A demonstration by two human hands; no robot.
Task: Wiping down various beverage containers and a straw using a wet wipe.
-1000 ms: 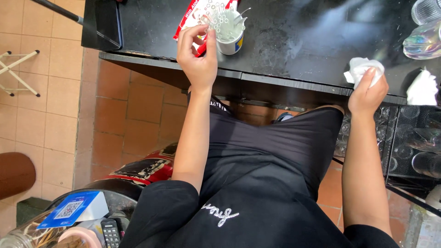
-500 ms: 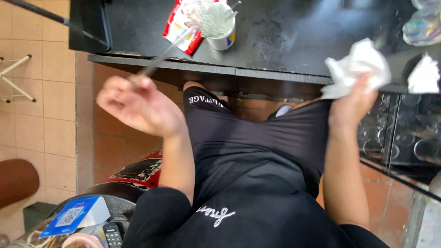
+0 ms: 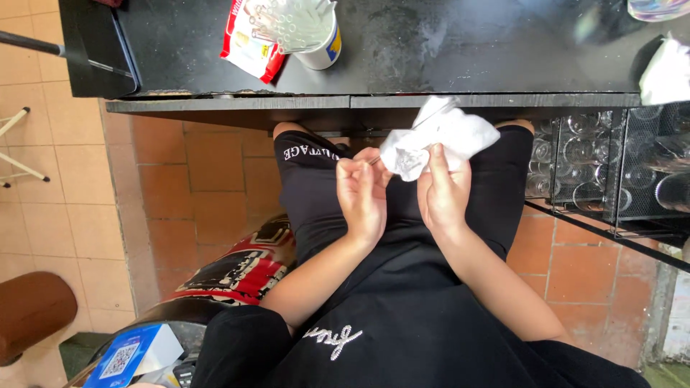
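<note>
**Two hands at one straw**

My right hand [image 3: 444,192] grips a crumpled white napkin [image 3: 438,140] wrapped around a thin clear straw [image 3: 431,115]. My left hand [image 3: 361,192] pinches the straw's near end. Both are above my lap, below the black counter [image 3: 460,50].

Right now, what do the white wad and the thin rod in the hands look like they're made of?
The white wad in the right hand looks like soft paper tissue or thin cloth: matte, crumpled, with many creases. The thin rod pinched by the left hand looks like metal, perhaps a straw: slim, straight and greyish with a slight sheen, though mostly wrapped by the wad, so that is uncertain.
</note>
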